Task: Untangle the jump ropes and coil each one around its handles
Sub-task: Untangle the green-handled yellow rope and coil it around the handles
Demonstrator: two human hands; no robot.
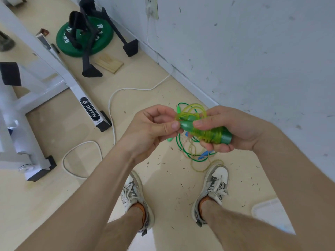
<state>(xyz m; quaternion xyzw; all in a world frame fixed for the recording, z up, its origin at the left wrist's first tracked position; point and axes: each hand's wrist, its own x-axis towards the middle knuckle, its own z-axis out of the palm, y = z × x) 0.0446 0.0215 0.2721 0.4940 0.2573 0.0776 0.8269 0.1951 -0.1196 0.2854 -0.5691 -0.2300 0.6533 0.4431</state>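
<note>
Right hand [233, 131] grips wound handles [187, 127] crosswise, tips pointing left.

Person's limbs and footwear.
Bare forearms [101, 178] and shins [228, 227]; white-grey laced trainers [216, 183] with orange collars.

One wide-angle camera on the person's head looks steeply down, close over the left hand [154, 127] and right hand [233, 131], with the floor [90, 205], shoes [134, 194] and wall [253, 51] beyond.
</note>
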